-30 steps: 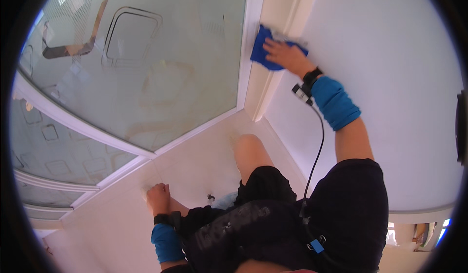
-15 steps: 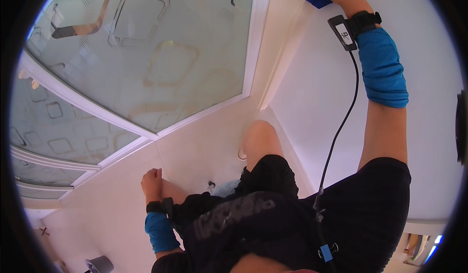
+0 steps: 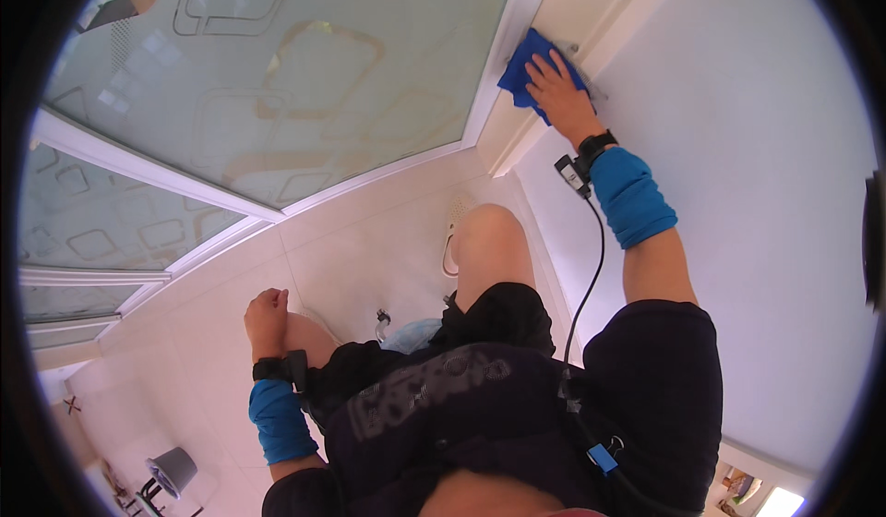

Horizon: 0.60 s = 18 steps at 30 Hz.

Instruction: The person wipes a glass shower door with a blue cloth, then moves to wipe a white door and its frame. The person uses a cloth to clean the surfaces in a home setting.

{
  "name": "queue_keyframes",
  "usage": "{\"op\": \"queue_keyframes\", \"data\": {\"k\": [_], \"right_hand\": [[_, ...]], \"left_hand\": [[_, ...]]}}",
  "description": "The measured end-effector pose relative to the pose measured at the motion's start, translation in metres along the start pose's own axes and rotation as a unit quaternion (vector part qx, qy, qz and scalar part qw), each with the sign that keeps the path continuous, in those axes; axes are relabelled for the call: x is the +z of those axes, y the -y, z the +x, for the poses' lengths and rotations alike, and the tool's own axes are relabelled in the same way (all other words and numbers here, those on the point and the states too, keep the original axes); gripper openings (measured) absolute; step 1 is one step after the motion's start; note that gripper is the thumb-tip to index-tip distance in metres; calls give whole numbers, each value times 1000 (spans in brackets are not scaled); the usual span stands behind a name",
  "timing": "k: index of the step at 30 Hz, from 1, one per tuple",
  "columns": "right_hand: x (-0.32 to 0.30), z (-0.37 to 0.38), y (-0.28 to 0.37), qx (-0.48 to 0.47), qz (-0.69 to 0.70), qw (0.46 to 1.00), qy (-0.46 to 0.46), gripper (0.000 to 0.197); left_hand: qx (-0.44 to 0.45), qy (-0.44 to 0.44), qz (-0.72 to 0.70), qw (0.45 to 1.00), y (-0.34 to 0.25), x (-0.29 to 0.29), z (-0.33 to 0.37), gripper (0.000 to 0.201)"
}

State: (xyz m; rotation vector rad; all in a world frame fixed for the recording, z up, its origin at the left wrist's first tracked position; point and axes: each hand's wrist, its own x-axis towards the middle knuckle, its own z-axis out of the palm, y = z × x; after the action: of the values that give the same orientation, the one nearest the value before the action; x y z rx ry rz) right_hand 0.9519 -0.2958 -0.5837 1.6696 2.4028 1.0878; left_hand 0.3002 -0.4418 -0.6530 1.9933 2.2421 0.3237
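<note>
A blue cloth (image 3: 520,76) lies against the cream door frame (image 3: 591,5), between the frosted glass panel and the white wall. My right hand (image 3: 559,98) presses on it with the fingers spread over its surface, holding it there; the palm side is hidden. Low on the left, my left hand (image 3: 268,318) is curled into a loose fist beside my thigh, with nothing visible in it. Both forearms wear blue sleeves and black wrist straps.
Frosted glass (image 3: 323,83) with rounded square patterns stands ahead and left. To the right is a white wall (image 3: 738,148). A black cable (image 3: 602,258) runs from my right wrist to my shirt. A grey bucket-like thing (image 3: 173,471) is on the floor at lower left.
My right hand has come down and toward me with the blue cloth, from the top edge of the view onto the lower door frame. My left hand remains curled by my thigh.
</note>
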Motion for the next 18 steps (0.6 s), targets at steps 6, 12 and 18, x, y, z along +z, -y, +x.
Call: {"op": "queue_keyframes", "data": {"k": [6,12,18], "right_hand": [[-123,-86,-5,-23,-117,991,-64,38],[-136,-95,51,-12,-196,980,28,42],[-193,-55,116,-27,-510,857,72,67]], "left_hand": [[7,-95,-109,989,-13,-83,-192,28],[-8,-82,-118,990,29,-108,-209,27],[16,-95,-109,989,130,-40,-194,29]]}}
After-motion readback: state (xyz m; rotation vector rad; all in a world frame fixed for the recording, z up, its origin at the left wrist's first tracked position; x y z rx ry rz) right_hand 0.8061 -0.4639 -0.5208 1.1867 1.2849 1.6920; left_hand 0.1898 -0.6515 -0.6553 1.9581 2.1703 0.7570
